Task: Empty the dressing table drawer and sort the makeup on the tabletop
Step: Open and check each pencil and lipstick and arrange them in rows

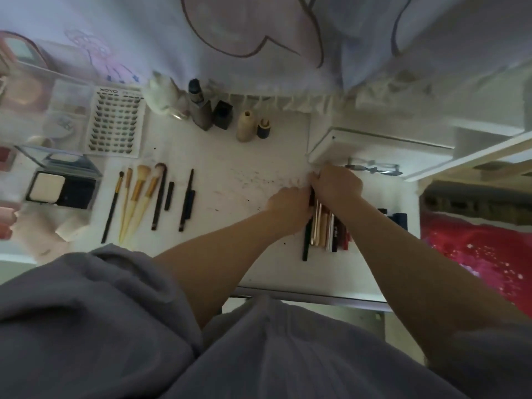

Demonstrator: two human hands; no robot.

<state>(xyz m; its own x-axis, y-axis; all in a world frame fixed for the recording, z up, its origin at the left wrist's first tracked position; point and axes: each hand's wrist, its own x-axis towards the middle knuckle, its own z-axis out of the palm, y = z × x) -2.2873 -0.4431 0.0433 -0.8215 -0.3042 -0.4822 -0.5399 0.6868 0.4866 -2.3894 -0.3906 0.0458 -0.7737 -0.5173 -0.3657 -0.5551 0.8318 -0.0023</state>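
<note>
Two bare forearms reach from grey sleeves across a white tabletop (230, 156) speckled with dark crumbs near its middle. Behind it hangs a pale curtain (259, 38) with a large outlined shape, its frilled hem meeting the table's far edge. At right, a small white shelf unit (374, 145) stands on the table, with a metal eyelash curler (374, 168) lying before it; beyond the table edge a red patterned cloth (475, 249) shows.

On the far left sits an open powder compact (62, 187), its lid raised. Behind it lies a lash tray (116, 123) headed "XOYO", the smaller print beside that being unreadable. A row of brushes (138, 197) and dark pencils lies side by side between the compact and the table's middle. Several small bottles (221, 115) stand along the back edge, one fluffy white object beside them too blurred to name.

The left hand (288, 205) and right hand (335, 184) meet over the far ends of a bunch of lip tubes (328, 228), which lie packed together near the right front of the table. Both hands curl around those ends, which they hide. One dark tube carries pale lettering too small to read.
</note>
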